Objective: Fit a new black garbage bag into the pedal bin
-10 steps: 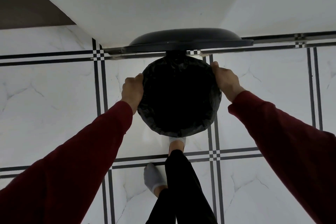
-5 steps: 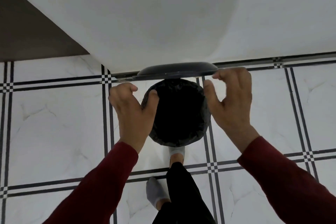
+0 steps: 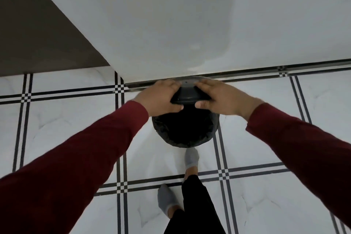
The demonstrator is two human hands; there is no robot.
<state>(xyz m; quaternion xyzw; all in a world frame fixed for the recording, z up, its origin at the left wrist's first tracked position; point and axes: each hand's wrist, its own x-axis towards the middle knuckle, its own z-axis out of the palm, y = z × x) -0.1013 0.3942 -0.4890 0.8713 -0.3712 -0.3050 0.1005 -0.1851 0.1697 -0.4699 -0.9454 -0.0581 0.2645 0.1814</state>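
Observation:
The round pedal bin (image 3: 213, 121) stands on the floor against the white wall, seen from above. A black garbage bag (image 3: 182, 131) lines it, its crinkled edge folded over the rim. The bin's dark lid (image 3: 187, 96) is tilted partway over the opening. My left hand (image 3: 160, 98) grips the lid's left side and my right hand (image 3: 218, 97) grips its right side, thumbs under the front edge. My foot in a grey sock (image 3: 191, 157) rests at the front of the bin, where the pedal is hidden.
A white wall (image 3: 190, 24) rises right behind the bin. A brown surface (image 3: 38, 34) sits at the upper left. White marble floor tiles (image 3: 66, 119) with black line borders spread all around. My other socked foot (image 3: 167, 200) stands nearer to me.
My hands left the bag's edge at the bin's sides and moved up onto the lid. The lid has come down from upright to partway over the opening. The view has pulled back.

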